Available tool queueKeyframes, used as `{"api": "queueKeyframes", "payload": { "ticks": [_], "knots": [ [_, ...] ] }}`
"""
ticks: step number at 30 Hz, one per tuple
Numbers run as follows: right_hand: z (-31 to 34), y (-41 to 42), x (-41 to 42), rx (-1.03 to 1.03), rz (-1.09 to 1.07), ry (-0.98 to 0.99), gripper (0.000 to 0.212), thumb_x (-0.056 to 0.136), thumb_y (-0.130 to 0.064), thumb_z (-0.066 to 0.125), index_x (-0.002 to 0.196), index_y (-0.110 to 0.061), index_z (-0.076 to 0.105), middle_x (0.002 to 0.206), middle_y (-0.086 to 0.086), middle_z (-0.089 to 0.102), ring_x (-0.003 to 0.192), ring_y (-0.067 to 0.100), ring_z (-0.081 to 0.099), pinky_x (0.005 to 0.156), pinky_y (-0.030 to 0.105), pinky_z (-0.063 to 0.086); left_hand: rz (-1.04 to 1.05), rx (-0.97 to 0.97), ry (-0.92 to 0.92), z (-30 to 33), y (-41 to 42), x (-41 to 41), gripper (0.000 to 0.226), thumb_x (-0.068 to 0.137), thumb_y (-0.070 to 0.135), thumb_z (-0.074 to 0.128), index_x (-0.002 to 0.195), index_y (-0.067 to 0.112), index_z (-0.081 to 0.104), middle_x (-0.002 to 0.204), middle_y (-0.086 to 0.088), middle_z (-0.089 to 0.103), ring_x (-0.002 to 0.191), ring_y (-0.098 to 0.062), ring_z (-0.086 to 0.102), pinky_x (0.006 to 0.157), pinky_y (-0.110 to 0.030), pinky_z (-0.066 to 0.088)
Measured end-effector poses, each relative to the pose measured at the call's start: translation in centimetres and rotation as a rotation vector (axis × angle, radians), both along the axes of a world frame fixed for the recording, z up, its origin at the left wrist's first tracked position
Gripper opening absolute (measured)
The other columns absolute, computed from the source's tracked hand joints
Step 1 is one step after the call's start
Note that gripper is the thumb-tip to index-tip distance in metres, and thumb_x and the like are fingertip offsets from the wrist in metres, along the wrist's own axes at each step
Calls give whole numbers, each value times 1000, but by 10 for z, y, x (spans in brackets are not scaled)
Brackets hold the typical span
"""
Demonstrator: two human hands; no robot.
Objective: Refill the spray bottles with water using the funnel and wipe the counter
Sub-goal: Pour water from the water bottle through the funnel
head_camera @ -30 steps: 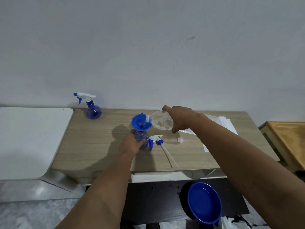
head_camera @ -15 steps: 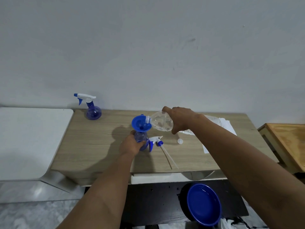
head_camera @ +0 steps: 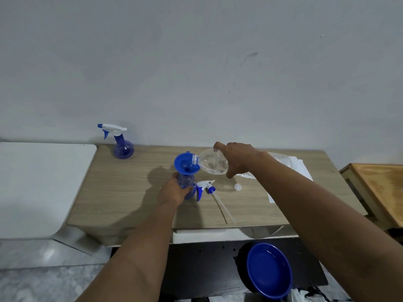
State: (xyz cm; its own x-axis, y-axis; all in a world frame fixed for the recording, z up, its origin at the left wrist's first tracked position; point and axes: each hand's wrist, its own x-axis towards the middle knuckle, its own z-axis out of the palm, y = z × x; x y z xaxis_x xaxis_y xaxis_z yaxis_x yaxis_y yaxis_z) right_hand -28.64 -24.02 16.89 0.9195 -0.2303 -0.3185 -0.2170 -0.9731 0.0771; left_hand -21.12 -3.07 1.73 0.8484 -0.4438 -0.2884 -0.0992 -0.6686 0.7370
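Observation:
A blue funnel [head_camera: 184, 164] sits in the neck of an uncapped blue spray bottle [head_camera: 185, 182] at the middle of the wooden counter [head_camera: 130, 192]. My left hand [head_camera: 172, 190] grips that bottle's body. My right hand [head_camera: 236, 158] holds a clear plastic water bottle [head_camera: 211, 163] tipped on its side, its mouth over the funnel's rim. The bottle's spray head [head_camera: 206, 187] with its long dip tube lies on the counter just right of the bottle. A second blue spray bottle [head_camera: 122, 146], capped, stands at the back left.
A small white cap [head_camera: 237, 187] lies on the counter right of the spray head. White paper and clear plastic [head_camera: 292, 164] lie at the back right. A blue bowl [head_camera: 269, 271] sits below the front edge. A white surface [head_camera: 39, 182] adjoins on the left, a wooden table [head_camera: 379, 188] on the right.
The view has shifted slightly. Both hands keep their hold, and the water bottle stays tipped over the funnel.

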Motion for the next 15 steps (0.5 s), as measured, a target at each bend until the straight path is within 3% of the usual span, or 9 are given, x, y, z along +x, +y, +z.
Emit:
{"api": "queueKeyframes", "payload": {
  "ticks": [15],
  "knots": [
    [2, -1, -2, -24, -6, 10, 97, 69, -32, 89, 146, -32, 31, 106, 0, 54, 96, 27, 61, 71, 39, 46, 8, -60, 56, -1, -2, 2, 53, 81, 27, 80, 126, 22, 53, 106, -4, 71, 96, -27, 68, 92, -46, 54]
  ]
}}
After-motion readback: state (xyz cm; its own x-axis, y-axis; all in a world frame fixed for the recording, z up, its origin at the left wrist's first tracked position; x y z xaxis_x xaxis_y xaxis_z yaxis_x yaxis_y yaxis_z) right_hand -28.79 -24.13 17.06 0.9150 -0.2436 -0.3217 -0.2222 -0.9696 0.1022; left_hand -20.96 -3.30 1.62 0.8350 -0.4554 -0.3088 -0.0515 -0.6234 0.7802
